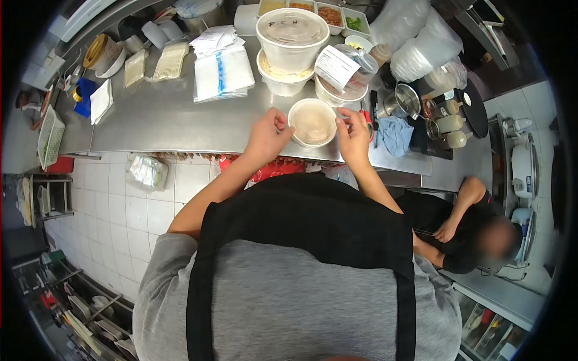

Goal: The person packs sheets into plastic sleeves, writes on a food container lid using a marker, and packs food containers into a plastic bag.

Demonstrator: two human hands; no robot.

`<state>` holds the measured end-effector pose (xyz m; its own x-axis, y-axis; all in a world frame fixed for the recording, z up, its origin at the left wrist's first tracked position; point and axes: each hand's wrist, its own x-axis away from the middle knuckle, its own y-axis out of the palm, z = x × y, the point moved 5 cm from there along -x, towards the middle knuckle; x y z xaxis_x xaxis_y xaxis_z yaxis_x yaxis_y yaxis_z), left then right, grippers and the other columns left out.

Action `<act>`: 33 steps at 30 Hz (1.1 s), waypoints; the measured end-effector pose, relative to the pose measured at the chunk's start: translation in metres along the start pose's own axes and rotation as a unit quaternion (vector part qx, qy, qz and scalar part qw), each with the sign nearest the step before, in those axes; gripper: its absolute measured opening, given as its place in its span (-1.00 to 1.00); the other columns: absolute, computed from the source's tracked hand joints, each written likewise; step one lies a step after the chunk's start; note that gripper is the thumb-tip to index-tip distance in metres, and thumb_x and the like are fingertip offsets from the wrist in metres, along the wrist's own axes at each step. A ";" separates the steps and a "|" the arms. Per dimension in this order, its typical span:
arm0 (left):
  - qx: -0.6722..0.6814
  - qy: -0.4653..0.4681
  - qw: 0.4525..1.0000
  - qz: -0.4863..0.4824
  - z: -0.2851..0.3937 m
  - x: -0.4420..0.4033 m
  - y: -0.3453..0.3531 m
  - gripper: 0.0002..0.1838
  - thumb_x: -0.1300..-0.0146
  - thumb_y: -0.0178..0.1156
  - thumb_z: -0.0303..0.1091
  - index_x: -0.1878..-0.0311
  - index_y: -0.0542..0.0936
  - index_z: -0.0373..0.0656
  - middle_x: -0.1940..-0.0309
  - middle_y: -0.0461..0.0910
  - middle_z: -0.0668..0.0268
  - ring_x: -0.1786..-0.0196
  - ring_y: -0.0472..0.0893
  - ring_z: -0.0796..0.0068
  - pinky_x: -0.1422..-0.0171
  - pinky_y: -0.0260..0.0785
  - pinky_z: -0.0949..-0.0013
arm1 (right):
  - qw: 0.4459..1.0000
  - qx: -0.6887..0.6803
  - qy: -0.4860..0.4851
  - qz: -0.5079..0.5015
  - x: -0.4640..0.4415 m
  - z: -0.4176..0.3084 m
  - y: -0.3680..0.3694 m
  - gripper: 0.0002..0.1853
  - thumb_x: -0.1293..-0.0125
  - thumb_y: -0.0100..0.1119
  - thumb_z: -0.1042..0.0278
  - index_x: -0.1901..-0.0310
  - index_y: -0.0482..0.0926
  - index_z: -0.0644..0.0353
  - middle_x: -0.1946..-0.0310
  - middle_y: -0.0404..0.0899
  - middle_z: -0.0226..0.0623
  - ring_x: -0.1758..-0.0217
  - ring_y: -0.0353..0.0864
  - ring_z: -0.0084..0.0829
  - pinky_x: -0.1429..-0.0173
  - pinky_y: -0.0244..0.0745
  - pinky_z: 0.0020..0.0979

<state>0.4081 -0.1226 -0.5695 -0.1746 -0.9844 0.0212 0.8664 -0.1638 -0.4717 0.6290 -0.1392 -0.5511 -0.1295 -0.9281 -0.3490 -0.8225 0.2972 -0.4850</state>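
A round white takeaway bowl (312, 122) with a translucent lid stands near the front edge of the steel counter, between my hands. My left hand (270, 135) is at the bowl's left side, fingers loosely curled and a fingertip at the rim. On the other side, my right hand (353, 135) has its thumb near the rim and its fingers bent and apart. Neither hand is wrapped around the bowl. Red-handled scissors (368, 124) lie just right of my right hand, partly hidden by it.
Behind the bowl stand a large lidded tub (293, 36) stacked on another tub (283, 81), and a bowl with a paper receipt (336, 68). Plastic bags (224, 75) lie left; a blue cloth (394, 136) and bottles (450, 124) are right. A co-worker (460, 225) is close at right.
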 end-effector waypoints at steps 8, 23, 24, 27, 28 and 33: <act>-0.158 0.390 0.899 -0.119 0.055 0.011 -0.006 -0.06 0.14 0.48 -0.04 -0.37 0.29 0.09 -0.48 0.05 0.22 -0.51 0.01 0.03 -0.49 0.02 0.00 | 0.962 0.078 -0.235 -0.116 0.039 -0.040 -0.002 -0.61 -0.03 0.38 0.41 0.04 0.58 0.13 -0.13 0.46 -0.18 -0.25 0.40 -0.11 -0.27 0.35 -0.21; -0.310 0.382 0.846 -0.205 0.051 -0.017 0.035 0.14 0.25 0.44 0.27 -0.46 0.13 0.25 -0.51 -0.03 0.38 -0.56 -0.13 0.18 -0.52 -0.13 -0.14 | 0.958 0.042 -0.273 -0.081 0.044 -0.006 0.000 -0.75 0.02 0.38 0.52 0.24 0.61 0.18 -0.04 0.49 -0.23 -0.20 0.50 -0.10 -0.20 0.48 -0.21; -0.309 0.384 0.849 -0.192 0.055 -0.016 0.034 0.14 0.25 0.44 0.27 -0.46 0.12 0.26 -0.52 -0.03 0.38 -0.56 -0.13 0.19 -0.51 -0.13 -0.14 | 0.957 0.042 -0.274 -0.080 0.044 -0.006 0.001 -0.75 0.02 0.38 0.52 0.24 0.61 0.18 -0.04 0.50 -0.23 -0.20 0.50 -0.10 -0.20 0.48 -0.21; -0.327 0.343 0.846 -0.244 0.060 -0.015 0.031 0.13 0.23 0.45 0.22 -0.46 0.13 0.23 -0.52 -0.04 0.40 -0.56 -0.13 0.16 -0.51 -0.09 -0.12 | 0.959 0.040 -0.269 -0.081 0.044 -0.005 0.001 -0.75 0.02 0.38 0.52 0.25 0.61 0.18 -0.03 0.50 -0.23 -0.20 0.49 -0.10 -0.21 0.47 -0.21; -0.314 0.360 0.842 -0.250 0.058 -0.016 0.031 0.11 0.22 0.46 0.18 -0.46 0.14 0.22 -0.52 -0.04 0.40 -0.56 -0.12 0.15 -0.51 -0.07 -0.10 | 0.960 0.040 -0.263 -0.084 0.044 -0.004 0.001 -0.76 0.02 0.38 0.52 0.25 0.61 0.18 -0.03 0.50 -0.23 -0.20 0.49 -0.11 -0.22 0.47 -0.21; -0.302 0.418 0.821 -0.246 0.047 -0.022 0.033 0.06 0.17 0.49 -0.07 -0.45 0.16 0.13 -0.52 -0.04 0.35 -0.54 -0.06 0.08 -0.50 0.02 0.02 | 0.971 0.026 -0.221 -0.083 0.042 -0.007 0.004 -0.77 0.04 0.45 0.40 0.32 0.60 0.15 0.03 0.50 -0.22 -0.22 0.47 -0.10 -0.22 0.46 -0.17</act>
<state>0.4624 -0.1094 -0.5439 -0.9119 -0.3804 -0.1538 0.2502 -0.2185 -0.9432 0.6166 -0.1783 -0.5623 0.2626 -0.7802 -0.5677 -0.7809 0.1738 -0.6000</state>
